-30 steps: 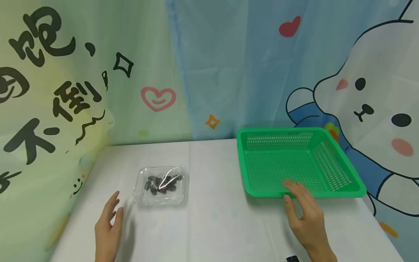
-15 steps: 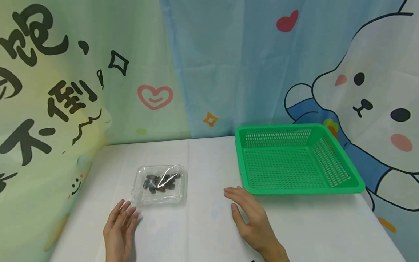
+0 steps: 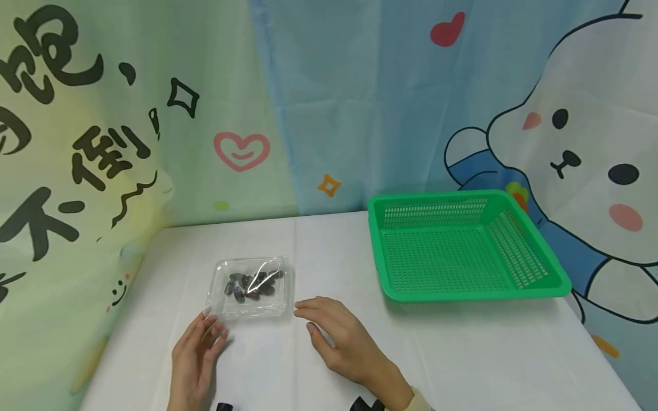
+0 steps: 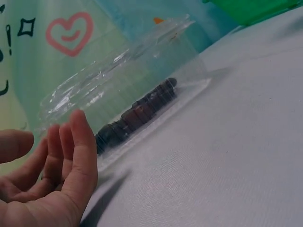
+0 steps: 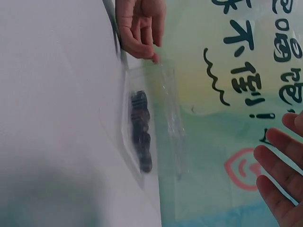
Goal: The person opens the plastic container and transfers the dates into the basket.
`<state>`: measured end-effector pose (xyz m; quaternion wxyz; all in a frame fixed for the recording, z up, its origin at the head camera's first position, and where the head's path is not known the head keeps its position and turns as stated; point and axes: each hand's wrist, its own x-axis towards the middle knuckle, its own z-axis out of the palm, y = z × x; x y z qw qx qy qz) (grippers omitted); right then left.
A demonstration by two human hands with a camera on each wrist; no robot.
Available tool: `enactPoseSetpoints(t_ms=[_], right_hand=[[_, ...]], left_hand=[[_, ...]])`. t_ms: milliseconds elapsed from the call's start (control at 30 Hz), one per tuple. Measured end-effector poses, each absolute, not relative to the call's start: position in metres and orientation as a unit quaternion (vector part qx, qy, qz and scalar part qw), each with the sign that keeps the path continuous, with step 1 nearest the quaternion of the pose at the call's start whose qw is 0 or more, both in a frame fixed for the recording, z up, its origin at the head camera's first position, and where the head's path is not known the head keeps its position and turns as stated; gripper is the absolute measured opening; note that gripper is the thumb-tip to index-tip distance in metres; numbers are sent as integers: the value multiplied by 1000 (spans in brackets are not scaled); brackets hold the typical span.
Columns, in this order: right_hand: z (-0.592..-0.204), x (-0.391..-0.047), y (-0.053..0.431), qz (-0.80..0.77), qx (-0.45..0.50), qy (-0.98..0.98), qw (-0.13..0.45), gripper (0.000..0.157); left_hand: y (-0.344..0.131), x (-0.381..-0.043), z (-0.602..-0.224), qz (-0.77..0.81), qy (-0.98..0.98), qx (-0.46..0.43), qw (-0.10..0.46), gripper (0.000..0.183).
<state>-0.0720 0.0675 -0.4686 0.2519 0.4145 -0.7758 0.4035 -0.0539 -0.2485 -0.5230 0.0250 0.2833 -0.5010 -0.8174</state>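
A clear plastic clamshell box (image 3: 247, 311) sits on the white-covered table, its lid down. Inside lie several small, dark, oval pieces (image 3: 252, 289) that look like dried fruit or grapes. My left hand (image 3: 192, 359) is at the box's near left corner, fingertips right at its edge, fingers loosely bent. In the left wrist view those fingers (image 4: 81, 156) overlap the end of the box (image 4: 128, 71). My right hand (image 3: 341, 342) hovers just right of the box, fingers relaxed and holding nothing. The right wrist view has its spread fingers (image 5: 279, 165) apart from the box (image 5: 173, 113).
A green perforated plastic basket (image 3: 462, 297) stands at the back right with nothing in it. Behind the table (image 3: 329, 245) hangs a printed curtain (image 3: 339, 103). Small black objects (image 3: 224, 407) show at the bottom edge near both wrists.
My right hand has swept left from the basket's front edge to beside the box. My left hand has moved slightly right, to the box's corner. Box and basket stay put.
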Motion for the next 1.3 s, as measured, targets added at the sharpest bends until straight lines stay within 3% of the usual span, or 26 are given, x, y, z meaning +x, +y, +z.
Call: enactPoseSetpoints(t_ms=[200, 533, 933, 1300], right_hand=[[-470, -79, 44, 364, 446, -783, 235, 26], [-469, -92, 6, 297, 485, -793, 217, 24], [-472, -112, -42, 166, 521, -822, 157, 32], [-481, -120, -78, 68, 516, -839, 160, 33]], left_hand=[[-253, -55, -530, -830, -482, 281, 25, 21], [-259, -58, -535, -842, -492, 220, 19, 15], [-258, -54, -538, -861, -476, 177, 19, 22], [-257, -55, -528, -856, -484, 183, -1, 28]])
